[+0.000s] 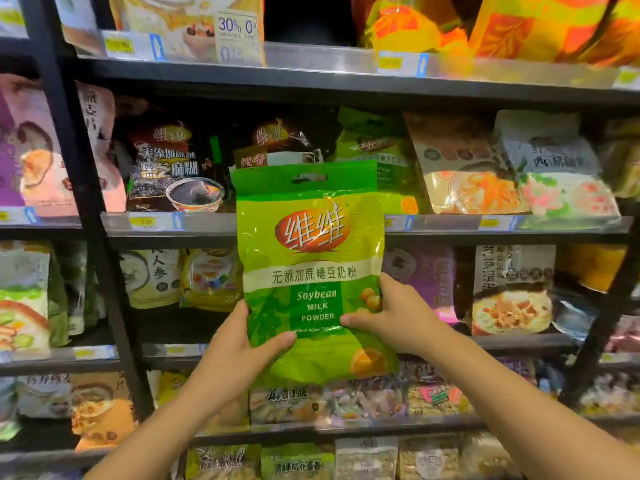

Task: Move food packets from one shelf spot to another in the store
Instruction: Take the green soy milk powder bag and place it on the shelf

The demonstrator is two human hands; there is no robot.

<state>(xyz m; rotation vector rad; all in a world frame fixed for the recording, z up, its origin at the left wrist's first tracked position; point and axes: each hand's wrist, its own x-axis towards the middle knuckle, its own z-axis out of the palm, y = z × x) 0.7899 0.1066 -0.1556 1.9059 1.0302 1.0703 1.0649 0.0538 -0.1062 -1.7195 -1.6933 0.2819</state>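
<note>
Both forearms reach up and forward from the bottom of the view, angled inward so the hands meet at the lower half of a green soybean milk powder packet (311, 265). The left hand (239, 355) grasps the packet's lower left edge, its thumb lying across the front of the bag and the other fingers hidden behind it. The right hand (391, 317) grasps the lower right edge in the same way, thumb pressed flat on the front just below the words "MILK POWDER", the remaining fingers wrapped round the side. The packet is held upright in the air, its printed face toward the camera, in front of the dark metal shelving (346, 88) and not resting on any shelf; its top edge reaches the middle shelf's row of packets and its bottom hangs before the shelf below. Behind its top stand a black sesame packet (169, 168) to the left and another green packet (377, 150) to the right.
</note>
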